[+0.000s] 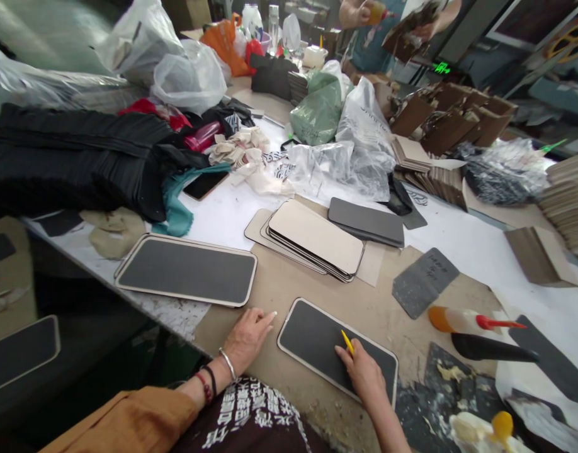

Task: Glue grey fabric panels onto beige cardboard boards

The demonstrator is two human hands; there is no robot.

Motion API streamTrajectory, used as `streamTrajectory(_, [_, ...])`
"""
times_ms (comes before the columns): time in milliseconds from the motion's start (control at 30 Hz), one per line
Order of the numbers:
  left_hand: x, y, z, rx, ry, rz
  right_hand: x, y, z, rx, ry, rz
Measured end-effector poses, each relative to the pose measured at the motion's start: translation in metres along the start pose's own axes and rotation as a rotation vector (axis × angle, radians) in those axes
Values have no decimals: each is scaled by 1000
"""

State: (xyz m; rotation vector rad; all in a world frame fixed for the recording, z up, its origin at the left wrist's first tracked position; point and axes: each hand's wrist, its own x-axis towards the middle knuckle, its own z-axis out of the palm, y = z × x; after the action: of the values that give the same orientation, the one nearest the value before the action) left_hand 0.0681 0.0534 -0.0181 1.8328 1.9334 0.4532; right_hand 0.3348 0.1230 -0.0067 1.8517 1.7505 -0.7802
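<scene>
A rounded beige board with a black pad on its face (327,336) lies at the table's near edge. My right hand (362,371) rests on this board, fingers closed around a small yellow tool (347,341) whose tip points at the black surface. My left hand (248,336) lies flat on the brown table just left of the board, fingers stretched toward its left edge, holding nothing. Bracelets circle that wrist.
A finished padded board (187,269) lies to the left, a stack of beige boards (315,238) and black pads (367,220) behind. A glue bottle with red nozzle (463,321) and glue mess sit right. Bags, black fabric and cardboard crowd the back. Another person stands at the far end.
</scene>
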Motion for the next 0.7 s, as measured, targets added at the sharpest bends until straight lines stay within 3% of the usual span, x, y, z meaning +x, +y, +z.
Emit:
streamTrajectory(267, [-14, -13, 2, 333, -140, 23, 1, 1, 3, -12, 19, -22])
streamTrajectory(467, [-25, -14, -6, 385, -186, 61, -6, 5, 1, -13, 5, 12])
streamTrajectory(700, [-19, 4, -12, 290, -234, 129, -8, 13, 1, -8, 12, 28])
